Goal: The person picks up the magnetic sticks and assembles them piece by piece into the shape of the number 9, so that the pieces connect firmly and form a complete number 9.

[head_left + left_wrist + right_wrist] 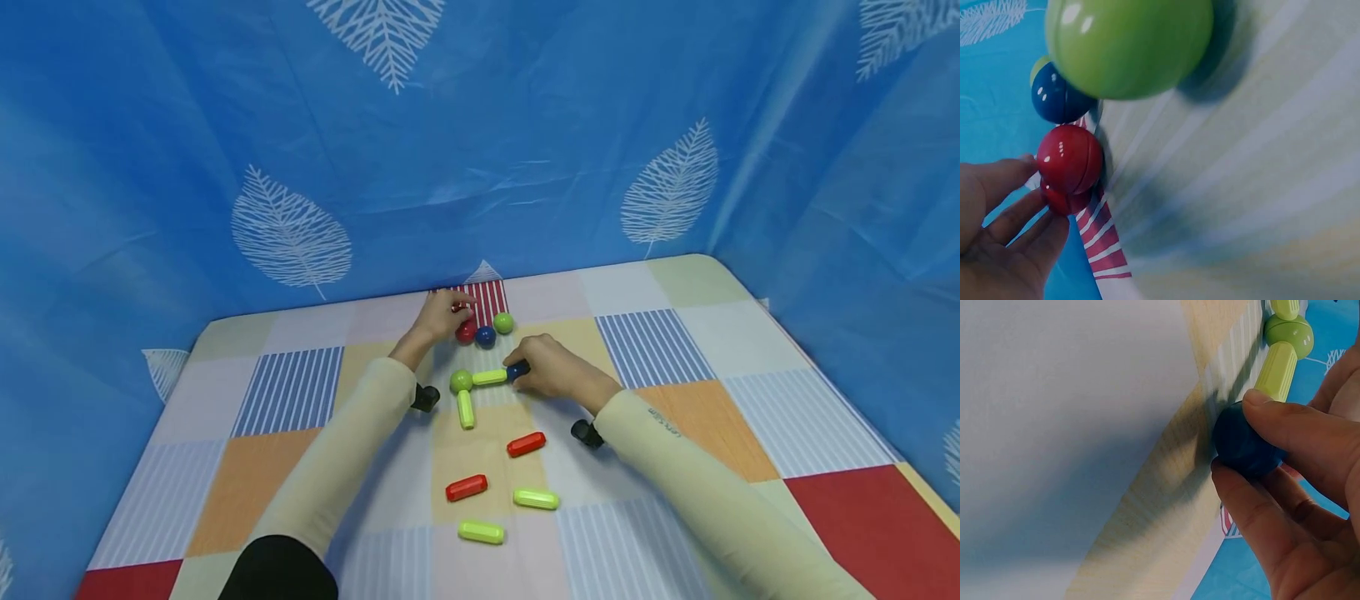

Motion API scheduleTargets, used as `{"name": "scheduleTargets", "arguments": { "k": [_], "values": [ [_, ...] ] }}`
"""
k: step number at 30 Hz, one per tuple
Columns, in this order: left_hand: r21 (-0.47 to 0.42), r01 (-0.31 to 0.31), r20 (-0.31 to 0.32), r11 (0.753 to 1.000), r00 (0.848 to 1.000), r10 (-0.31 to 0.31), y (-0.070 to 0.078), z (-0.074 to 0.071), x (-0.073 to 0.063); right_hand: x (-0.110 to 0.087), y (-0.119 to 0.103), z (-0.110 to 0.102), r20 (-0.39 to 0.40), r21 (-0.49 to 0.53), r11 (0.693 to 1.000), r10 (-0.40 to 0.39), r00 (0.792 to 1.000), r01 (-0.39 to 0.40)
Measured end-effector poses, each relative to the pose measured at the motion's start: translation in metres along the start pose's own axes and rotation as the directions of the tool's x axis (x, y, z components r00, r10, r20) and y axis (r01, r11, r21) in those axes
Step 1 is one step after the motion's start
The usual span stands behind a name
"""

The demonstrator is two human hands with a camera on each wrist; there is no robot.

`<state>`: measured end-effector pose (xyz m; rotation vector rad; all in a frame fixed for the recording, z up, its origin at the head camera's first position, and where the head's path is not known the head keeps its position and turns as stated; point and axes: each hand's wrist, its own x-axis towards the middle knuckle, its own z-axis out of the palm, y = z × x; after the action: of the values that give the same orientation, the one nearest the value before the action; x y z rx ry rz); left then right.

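At the back of the table my left hand (437, 317) has thumb and fingers around a red ball (1066, 201), partly hidden behind another red ball (1071, 159). A blue ball (485, 337) and a green ball (503, 322) lie just right of them. My right hand (557, 368) pinches a dark blue ball (1244, 440) between thumb and fingers. That ball sits at the end of a yellow-green rod (490, 377), whose other end meets a green ball (461, 382). From this green ball a second yellow-green rod (466, 410) points toward the front.
Loose red rods (527, 444) and yellow-green rods (536, 499) lie nearer the front on the patchwork tablecloth (390, 492). A blue curtain (480, 150) with white leaf prints hangs behind the table and along its sides.
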<state>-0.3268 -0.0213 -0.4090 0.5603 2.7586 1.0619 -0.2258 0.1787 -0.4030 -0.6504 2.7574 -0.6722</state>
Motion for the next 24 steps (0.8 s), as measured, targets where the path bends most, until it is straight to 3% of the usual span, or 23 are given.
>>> {"name": "scheduleTargets", "arguments": {
  "k": [15,24],
  "values": [
    [-0.006,0.025,-0.053,1.000,0.998,-0.025,-0.006,-0.006,-0.004,0.000,-0.005,-0.004,-0.011,0.010,1.000,0.015,1.000,-0.015],
    [-0.002,0.032,-0.085,0.999,0.996,-0.032,-0.021,-0.012,-0.019,-0.001,0.001,0.001,-0.027,-0.007,0.999,-0.047,0.999,0.046]
  ]
}}
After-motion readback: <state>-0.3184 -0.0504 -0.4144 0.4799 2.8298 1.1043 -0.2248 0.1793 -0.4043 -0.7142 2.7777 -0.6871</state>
